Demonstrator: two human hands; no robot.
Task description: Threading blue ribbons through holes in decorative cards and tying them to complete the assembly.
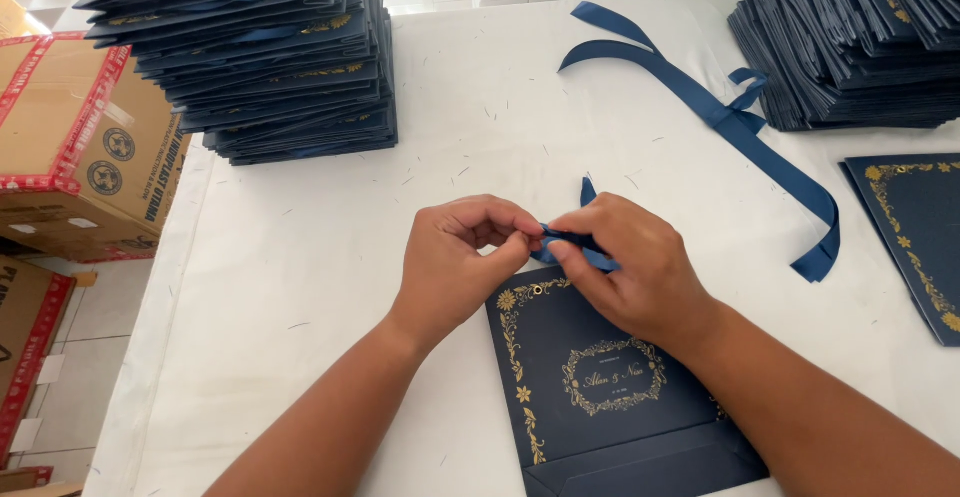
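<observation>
Pinching a short blue ribbon [572,247] between left hand [465,257] and right hand [630,262] above the navy card [600,387] (bow unformed, finished stacks [260,47] behind).

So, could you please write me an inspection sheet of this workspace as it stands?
Surface: white table, speckled with small bits of thread or fluff.
Job's things: navy card with gold floral border, lying flat; short blue ribbon piece at its top edge, near a small eyelet.
Clutter: long loose blue ribbon; two stacks of navy cards, left stack and right stack; a single card at the right edge.
Grippers: left hand and right hand both pinch the ribbon piece with their fingers.
Cables: nothing seen.
Surroundings: taped cardboard boxes at left, tiled floor.
</observation>
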